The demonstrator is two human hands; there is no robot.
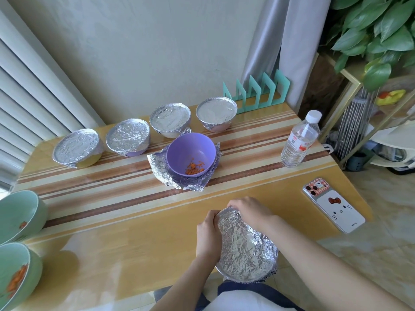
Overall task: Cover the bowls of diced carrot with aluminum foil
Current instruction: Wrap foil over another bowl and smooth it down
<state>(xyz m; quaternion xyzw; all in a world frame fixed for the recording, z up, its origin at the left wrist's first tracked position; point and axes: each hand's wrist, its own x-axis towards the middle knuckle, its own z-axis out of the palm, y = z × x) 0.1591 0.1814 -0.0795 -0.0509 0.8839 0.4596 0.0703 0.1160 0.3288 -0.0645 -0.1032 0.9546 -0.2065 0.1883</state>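
Gripped from two sides: left hand [208,234] curled against the left rim of a foil-wrapped bowl [246,250], right hand [250,213] cupped over its far rim, fingers bent down onto the foil, apparently crimping the edge. Bowl held between both hands at lower centre-right of frame, at the near edge of the table [134,254], top tipped toward the camera; bowl colour hidden under foil. Judged nearly finished, only edge-pressing left. Further up, at centre of frame: purple bowl [190,151], uncovered, diced carrot [194,169] in the bottom, standing on a crumpled foil sheet [161,171], well apart from both hands; probably next in line. Behind it, running from middle left to upper centre: row of four foil-covered bowls [128,136], tops sealed, counted as done. At the left edge: upper green bowl [20,212] and lower green bowl [15,274], both open, carrot visible inside, no foil seen beside them. Tally by judgement: four done, one in hand, three to go. Right side of table: water bottle [298,140] and phone [332,205]; teal rack [256,90] behind the row.
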